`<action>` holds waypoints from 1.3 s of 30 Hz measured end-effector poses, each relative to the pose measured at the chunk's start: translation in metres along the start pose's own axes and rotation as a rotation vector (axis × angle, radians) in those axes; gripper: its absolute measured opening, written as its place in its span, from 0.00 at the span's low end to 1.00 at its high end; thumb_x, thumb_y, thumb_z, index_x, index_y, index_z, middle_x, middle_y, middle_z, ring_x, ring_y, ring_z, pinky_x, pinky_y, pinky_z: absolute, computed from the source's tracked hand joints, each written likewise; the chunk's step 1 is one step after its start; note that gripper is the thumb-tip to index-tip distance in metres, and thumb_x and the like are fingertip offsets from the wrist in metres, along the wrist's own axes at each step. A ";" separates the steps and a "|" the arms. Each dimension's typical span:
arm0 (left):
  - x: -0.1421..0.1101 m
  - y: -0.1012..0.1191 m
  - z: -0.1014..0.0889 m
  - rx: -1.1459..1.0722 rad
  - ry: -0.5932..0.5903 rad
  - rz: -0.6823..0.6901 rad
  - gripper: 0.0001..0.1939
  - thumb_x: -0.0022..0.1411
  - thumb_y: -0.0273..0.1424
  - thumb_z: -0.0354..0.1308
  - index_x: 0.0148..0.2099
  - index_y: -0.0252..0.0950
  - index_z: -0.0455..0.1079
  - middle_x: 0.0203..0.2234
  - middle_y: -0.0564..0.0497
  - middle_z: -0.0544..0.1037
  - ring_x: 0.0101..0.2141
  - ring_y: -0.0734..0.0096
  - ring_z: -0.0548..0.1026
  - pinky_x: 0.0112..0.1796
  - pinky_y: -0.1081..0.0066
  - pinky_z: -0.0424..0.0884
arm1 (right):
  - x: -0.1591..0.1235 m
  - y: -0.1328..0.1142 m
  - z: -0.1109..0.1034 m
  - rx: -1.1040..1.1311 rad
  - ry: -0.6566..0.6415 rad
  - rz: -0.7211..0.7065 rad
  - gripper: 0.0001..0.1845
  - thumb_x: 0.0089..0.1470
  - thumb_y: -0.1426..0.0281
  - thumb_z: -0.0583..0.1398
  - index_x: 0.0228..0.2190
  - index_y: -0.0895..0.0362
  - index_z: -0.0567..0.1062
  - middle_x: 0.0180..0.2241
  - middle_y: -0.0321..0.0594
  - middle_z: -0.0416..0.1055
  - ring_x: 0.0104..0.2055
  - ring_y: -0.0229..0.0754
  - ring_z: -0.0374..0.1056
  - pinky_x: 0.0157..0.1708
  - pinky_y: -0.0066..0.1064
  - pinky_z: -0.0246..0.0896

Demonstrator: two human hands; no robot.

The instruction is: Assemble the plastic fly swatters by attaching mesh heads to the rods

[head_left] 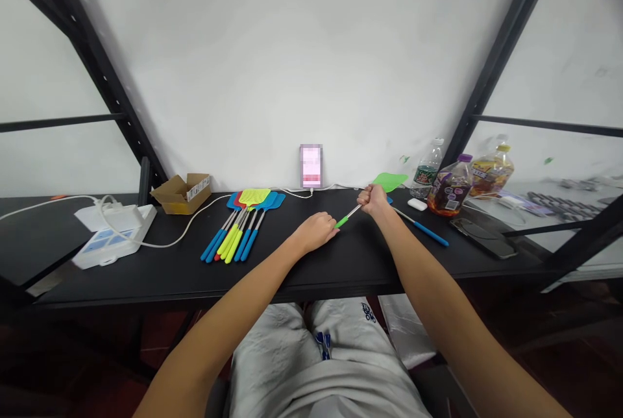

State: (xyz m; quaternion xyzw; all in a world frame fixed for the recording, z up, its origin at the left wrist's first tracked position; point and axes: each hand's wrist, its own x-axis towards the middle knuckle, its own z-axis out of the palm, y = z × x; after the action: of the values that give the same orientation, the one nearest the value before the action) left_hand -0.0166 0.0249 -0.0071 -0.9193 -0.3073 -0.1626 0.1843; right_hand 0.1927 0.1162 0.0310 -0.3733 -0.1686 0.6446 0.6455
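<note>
While your left hand (316, 231) grips the green swatter's handle (342, 221) — your right hand (372, 200) is clenched round its shaft, over the worktop (292, 269)!

Green flyswatter (352, 212) | silver shaft | held slantwise, paddle (390, 181) farthest | over black tabletop (311, 272)

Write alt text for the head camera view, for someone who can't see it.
A left hand grips the handle of a green fly swatter and a right hand its shaft, over a black table. Blue, yellow and red swatters lie bunched left; a blue-handled one lies right, near bottles.
</note>
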 end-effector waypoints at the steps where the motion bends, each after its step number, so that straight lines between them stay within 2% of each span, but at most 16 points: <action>1: 0.000 0.000 0.000 0.005 -0.001 0.004 0.14 0.69 0.35 0.50 0.34 0.33 0.69 0.30 0.45 0.74 0.35 0.63 0.72 0.39 0.65 0.67 | 0.001 0.000 0.000 0.001 -0.005 0.002 0.14 0.56 0.74 0.46 0.22 0.52 0.46 0.13 0.22 0.35 0.11 0.29 0.32 0.09 0.24 0.29; 8: 0.001 0.001 0.001 0.017 -0.002 0.013 0.14 0.70 0.35 0.50 0.34 0.32 0.70 0.30 0.45 0.74 0.35 0.64 0.72 0.39 0.65 0.67 | 0.002 -0.001 -0.001 -0.010 -0.027 0.012 0.15 0.57 0.73 0.47 0.22 0.52 0.46 0.13 0.22 0.35 0.11 0.29 0.32 0.09 0.24 0.29; 17: 0.001 0.000 -0.001 0.030 -0.029 -0.008 0.15 0.70 0.35 0.49 0.35 0.32 0.70 0.30 0.45 0.74 0.36 0.63 0.72 0.40 0.65 0.66 | 0.000 -0.005 -0.008 0.071 0.040 0.019 0.15 0.54 0.76 0.46 0.21 0.52 0.46 0.13 0.23 0.34 0.11 0.29 0.32 0.09 0.24 0.29; 35: 0.002 0.000 -0.002 0.023 -0.071 -0.024 0.15 0.70 0.35 0.49 0.36 0.32 0.71 0.32 0.44 0.75 0.37 0.63 0.72 0.40 0.65 0.67 | 0.002 -0.011 -0.014 0.078 0.044 -0.007 0.15 0.55 0.76 0.47 0.21 0.52 0.47 0.12 0.23 0.35 0.11 0.29 0.33 0.09 0.24 0.29; 39: -0.005 -0.010 -0.004 0.022 -0.113 -0.055 0.14 0.69 0.35 0.50 0.36 0.32 0.71 0.33 0.44 0.76 0.38 0.62 0.73 0.41 0.66 0.67 | 0.004 -0.019 -0.021 0.018 0.092 -0.077 0.15 0.56 0.76 0.47 0.21 0.53 0.48 0.13 0.23 0.36 0.11 0.28 0.33 0.09 0.24 0.29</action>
State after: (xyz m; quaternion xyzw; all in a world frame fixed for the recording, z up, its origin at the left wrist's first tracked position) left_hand -0.0274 0.0283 -0.0036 -0.9161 -0.3441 -0.1120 0.1724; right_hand 0.2208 0.1165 0.0291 -0.3897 -0.1472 0.6031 0.6802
